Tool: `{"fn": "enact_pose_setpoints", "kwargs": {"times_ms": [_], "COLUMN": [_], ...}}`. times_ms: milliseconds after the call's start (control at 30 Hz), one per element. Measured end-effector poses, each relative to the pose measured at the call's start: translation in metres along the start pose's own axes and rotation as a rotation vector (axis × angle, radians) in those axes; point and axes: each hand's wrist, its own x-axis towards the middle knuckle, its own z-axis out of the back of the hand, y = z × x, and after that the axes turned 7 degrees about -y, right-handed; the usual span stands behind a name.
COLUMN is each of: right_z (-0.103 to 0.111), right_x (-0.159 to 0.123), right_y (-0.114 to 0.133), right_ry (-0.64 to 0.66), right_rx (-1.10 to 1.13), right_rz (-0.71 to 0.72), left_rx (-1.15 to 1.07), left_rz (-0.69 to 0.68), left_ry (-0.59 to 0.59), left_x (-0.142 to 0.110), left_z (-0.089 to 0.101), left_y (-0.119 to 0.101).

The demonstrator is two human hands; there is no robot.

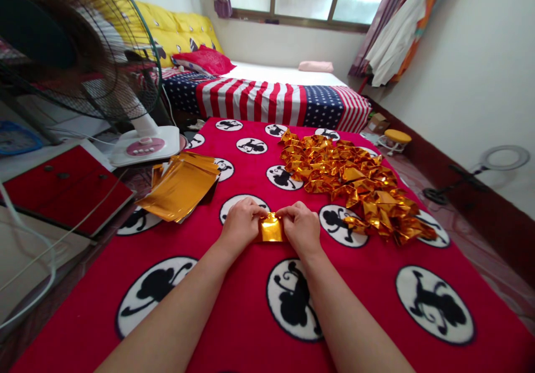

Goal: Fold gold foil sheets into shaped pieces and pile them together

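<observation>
A small folded piece of gold foil paper (271,229) lies on the red blanket (234,300) between my two hands. My left hand (241,222) is closed, its fingers pinching the left edge of the foil. My right hand (301,225) is closed too, pressing and gripping the foil's right edge. A stack of flat gold foil sheets (180,186) sits to the left of my hands. A heap of several folded gold foil pieces (351,178) spreads out to the right and behind.
The blanket bears black-and-white monkey circles. A standing fan (83,44) with a white base (144,145) is at the left, beside a red panel (62,186). A flag-patterned bedspread (267,100) lies behind. A ring light (501,158) rests on the floor at right.
</observation>
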Motion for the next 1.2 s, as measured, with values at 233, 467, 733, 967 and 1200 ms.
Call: {"fn": "enact_pose_setpoints", "kwargs": {"times_ms": [233,467,733,967,1200], "right_z": [0.000,0.000,0.000,0.000,0.000], "right_x": [0.000,0.000,0.000,0.000,0.000], "right_y": [0.000,0.000,0.000,0.001,0.001], "right_ry": [-0.013,-0.007,-0.009,-0.011,-0.008], "right_rx": [-0.001,0.005,0.003,0.016,0.007], "right_rz": [0.000,-0.007,-0.012,-0.010,-0.011], "left_rx": [0.076,0.179,0.181,0.200,0.197], "left_rz": [-0.014,-0.044,-0.047,-0.037,-0.020], "left_ry": [-0.009,-0.031,-0.059,-0.087,-0.092], "left_x": [-0.002,-0.005,-0.006,-0.007,-0.007], "left_z": [0.003,0.006,0.002,-0.001,-0.002], "left_y": [-0.006,-0.013,-0.012,-0.015,-0.014]}}
